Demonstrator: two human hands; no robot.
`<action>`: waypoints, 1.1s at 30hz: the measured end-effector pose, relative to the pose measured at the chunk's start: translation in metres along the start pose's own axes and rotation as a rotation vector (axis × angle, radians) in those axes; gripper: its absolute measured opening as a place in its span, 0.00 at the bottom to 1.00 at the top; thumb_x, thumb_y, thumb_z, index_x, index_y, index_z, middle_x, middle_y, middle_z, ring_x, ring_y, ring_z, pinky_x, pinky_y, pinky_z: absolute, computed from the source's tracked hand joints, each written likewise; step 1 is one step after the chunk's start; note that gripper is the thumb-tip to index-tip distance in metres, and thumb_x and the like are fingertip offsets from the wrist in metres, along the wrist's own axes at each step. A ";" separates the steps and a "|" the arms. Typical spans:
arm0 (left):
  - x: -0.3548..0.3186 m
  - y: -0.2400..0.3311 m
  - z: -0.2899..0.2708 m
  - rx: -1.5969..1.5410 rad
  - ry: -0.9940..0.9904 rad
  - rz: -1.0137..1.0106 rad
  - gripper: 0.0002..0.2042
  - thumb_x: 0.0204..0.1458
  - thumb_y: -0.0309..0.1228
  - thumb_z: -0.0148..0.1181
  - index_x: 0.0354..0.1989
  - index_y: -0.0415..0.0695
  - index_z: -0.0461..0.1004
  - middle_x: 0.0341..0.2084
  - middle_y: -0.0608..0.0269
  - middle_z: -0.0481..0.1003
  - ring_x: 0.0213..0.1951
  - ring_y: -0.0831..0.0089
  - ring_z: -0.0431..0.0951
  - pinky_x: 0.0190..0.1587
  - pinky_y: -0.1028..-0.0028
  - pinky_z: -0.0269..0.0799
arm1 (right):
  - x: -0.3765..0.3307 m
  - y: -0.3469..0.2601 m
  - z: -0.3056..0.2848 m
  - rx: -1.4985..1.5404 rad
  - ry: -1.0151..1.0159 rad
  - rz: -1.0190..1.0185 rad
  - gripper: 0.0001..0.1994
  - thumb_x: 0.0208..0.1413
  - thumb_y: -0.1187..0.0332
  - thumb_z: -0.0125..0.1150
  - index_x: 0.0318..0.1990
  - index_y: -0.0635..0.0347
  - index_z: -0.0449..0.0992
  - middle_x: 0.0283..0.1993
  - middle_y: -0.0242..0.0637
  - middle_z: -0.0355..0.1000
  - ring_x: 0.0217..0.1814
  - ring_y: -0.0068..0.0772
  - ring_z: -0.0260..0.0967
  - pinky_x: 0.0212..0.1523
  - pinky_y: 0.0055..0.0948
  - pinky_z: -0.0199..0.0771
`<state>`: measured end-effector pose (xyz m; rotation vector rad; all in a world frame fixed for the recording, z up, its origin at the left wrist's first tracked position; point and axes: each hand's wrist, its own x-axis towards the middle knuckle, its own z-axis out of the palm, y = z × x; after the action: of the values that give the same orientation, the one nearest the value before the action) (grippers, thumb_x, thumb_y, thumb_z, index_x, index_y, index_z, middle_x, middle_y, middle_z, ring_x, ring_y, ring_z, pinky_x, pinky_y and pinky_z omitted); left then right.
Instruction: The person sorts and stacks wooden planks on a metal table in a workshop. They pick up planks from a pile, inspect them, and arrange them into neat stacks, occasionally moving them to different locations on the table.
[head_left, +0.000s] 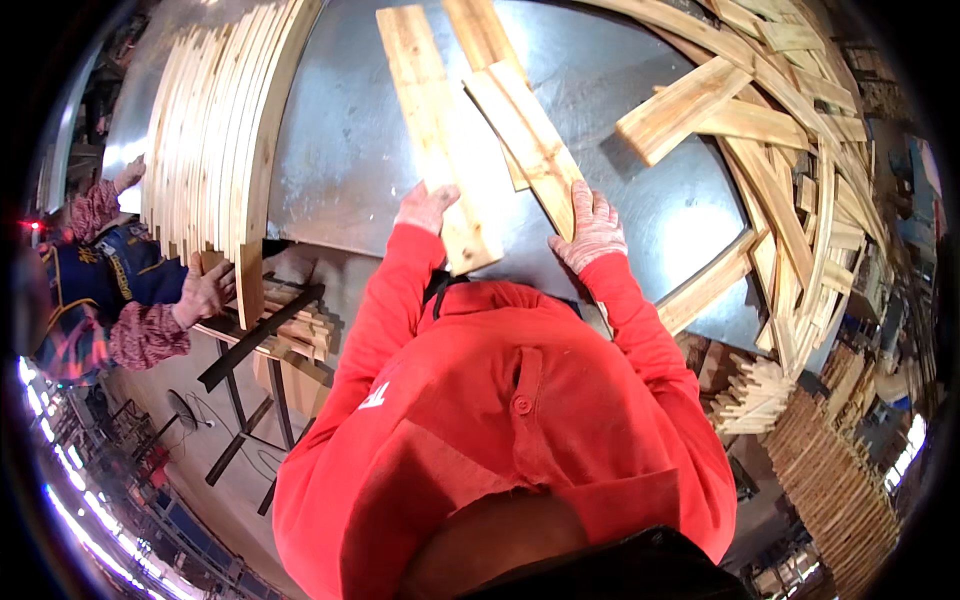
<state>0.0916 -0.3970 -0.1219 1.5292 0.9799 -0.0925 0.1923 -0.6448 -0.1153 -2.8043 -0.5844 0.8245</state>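
Note:
Two pale wooden boards lie lengthwise before me on a shiny metal table. My left hand [428, 207] grips the left edge of the long left board [425, 110], its fingers curling onto the top near the close end. At the close end of the shorter right board [525, 130], my right hand [595, 228] holds it between thumb and fingers. That shorter board lies partly over another board [480, 32], which slants away beneath it. The underside of each grip is hidden.
Bare metal table surface [335, 140] shows left of the boards. Many loose boards [790, 200] pile up along the right; one thick piece [685, 108] juts inward. At left stands a row of upright-edged slats [215, 130], with a co-worker's hand [205, 290] at its near end.

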 end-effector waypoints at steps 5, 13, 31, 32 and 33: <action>0.019 -0.063 0.000 -0.161 0.140 -0.255 0.24 0.54 0.44 0.61 0.51 0.37 0.72 0.40 0.55 0.78 0.41 0.64 0.78 0.46 0.66 0.73 | 0.044 -0.054 -0.078 0.291 0.078 -0.230 0.44 0.44 0.52 0.65 0.68 0.56 0.53 0.65 0.55 0.57 0.66 0.58 0.56 0.65 0.43 0.59; 0.050 -0.020 0.012 -0.565 0.022 -0.126 0.21 0.52 0.27 0.59 0.55 0.36 0.67 0.44 0.59 0.75 0.43 0.68 0.75 0.46 0.69 0.73 | 0.199 -0.167 -0.137 0.056 -0.216 -0.588 0.34 0.47 0.50 0.62 0.61 0.56 0.65 0.52 0.52 0.72 0.56 0.53 0.69 0.60 0.42 0.64; 0.089 0.023 -0.038 -0.316 0.200 -0.049 0.16 0.51 0.33 0.64 0.45 0.36 0.74 0.35 0.62 0.78 0.35 0.77 0.76 0.40 0.73 0.74 | 0.339 -0.051 -0.118 0.704 -0.289 -0.304 0.45 0.48 0.43 0.66 0.68 0.60 0.56 0.52 0.43 0.71 0.52 0.36 0.68 0.54 0.33 0.68; 0.088 0.030 -0.041 -0.265 0.204 -0.038 0.16 0.52 0.33 0.63 0.46 0.36 0.74 0.36 0.61 0.78 0.36 0.77 0.76 0.41 0.73 0.73 | 0.312 -0.062 -0.107 0.877 -0.411 -0.211 0.45 0.49 0.46 0.67 0.69 0.59 0.53 0.54 0.45 0.71 0.53 0.40 0.68 0.57 0.33 0.67; 0.087 0.031 -0.040 -0.210 0.192 -0.024 0.17 0.53 0.33 0.62 0.47 0.35 0.73 0.37 0.60 0.78 0.37 0.78 0.76 0.42 0.73 0.72 | 0.284 -0.079 -0.101 0.170 -0.434 -0.392 0.45 0.49 0.46 0.67 0.70 0.58 0.52 0.52 0.47 0.71 0.51 0.40 0.68 0.55 0.33 0.69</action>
<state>0.1468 -0.3144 -0.1383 1.3504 1.1226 0.1393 0.4417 -0.4609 -0.1484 -2.2526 -1.0286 1.3212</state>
